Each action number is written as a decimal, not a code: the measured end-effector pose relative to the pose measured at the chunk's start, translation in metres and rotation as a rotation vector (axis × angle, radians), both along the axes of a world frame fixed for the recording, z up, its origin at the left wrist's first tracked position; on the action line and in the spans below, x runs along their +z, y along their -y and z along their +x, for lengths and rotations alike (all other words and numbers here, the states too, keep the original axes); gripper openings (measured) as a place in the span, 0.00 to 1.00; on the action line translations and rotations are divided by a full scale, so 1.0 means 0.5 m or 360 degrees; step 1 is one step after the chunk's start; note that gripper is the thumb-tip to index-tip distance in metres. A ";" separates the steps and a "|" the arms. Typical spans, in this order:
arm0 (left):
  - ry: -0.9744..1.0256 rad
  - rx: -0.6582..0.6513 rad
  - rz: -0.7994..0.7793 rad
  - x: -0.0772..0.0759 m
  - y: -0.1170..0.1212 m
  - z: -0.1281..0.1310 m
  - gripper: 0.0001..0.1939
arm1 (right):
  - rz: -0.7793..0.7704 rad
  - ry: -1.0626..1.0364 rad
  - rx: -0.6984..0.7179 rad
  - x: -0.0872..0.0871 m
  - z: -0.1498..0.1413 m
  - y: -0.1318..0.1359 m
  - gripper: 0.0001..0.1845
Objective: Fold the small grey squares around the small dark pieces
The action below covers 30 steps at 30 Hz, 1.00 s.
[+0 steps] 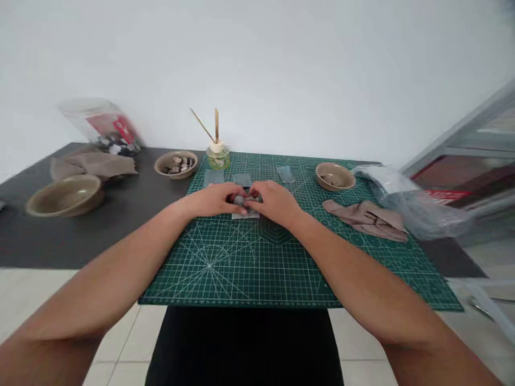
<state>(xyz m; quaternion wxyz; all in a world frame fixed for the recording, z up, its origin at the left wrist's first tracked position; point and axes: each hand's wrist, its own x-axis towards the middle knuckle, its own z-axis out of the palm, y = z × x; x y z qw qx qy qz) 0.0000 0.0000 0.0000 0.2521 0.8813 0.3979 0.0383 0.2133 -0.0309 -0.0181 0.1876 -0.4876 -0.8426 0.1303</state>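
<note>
My left hand (217, 200) and my right hand (277, 201) meet at the middle of the green cutting mat (225, 273). Their fingers are curled inward, thumbs and fingertips close together. A small greyish piece (238, 200) shows between the fingertips; it is too small and blurred to name. Under the fingers lies a small pale sheet or packet (251, 214), partly hidden by both hands. Just beyond the hands, a flat clear packet (214, 177), a second packet (242, 179) and a bluish packet (285, 174) rest on the mat.
A bowl of dark and light pieces (177, 164) and a reed diffuser (218, 155) stand at the back left. Farther left are a bowl (66, 196), brown cloth (94, 162) and clear jar (108, 126). Rightward: another bowl (335, 177), brown cloth (372, 219), plastic bag (418, 209).
</note>
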 end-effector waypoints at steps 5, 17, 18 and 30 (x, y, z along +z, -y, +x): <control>0.0008 0.0066 0.0125 -0.012 -0.005 0.001 0.20 | -0.0093 -0.0079 -0.0032 0.008 0.018 -0.006 0.14; 0.0162 -0.0002 0.0276 -0.023 -0.013 0.002 0.16 | -0.0317 -0.0162 0.0106 -0.006 0.033 -0.016 0.26; 0.0211 0.0011 0.0305 -0.023 -0.013 0.002 0.15 | -0.0330 -0.0196 0.0093 -0.007 0.033 -0.017 0.26; 0.0903 0.0514 0.0332 -0.023 -0.013 -0.006 0.10 | -0.0679 -0.0986 0.0170 -0.031 0.031 -0.036 0.29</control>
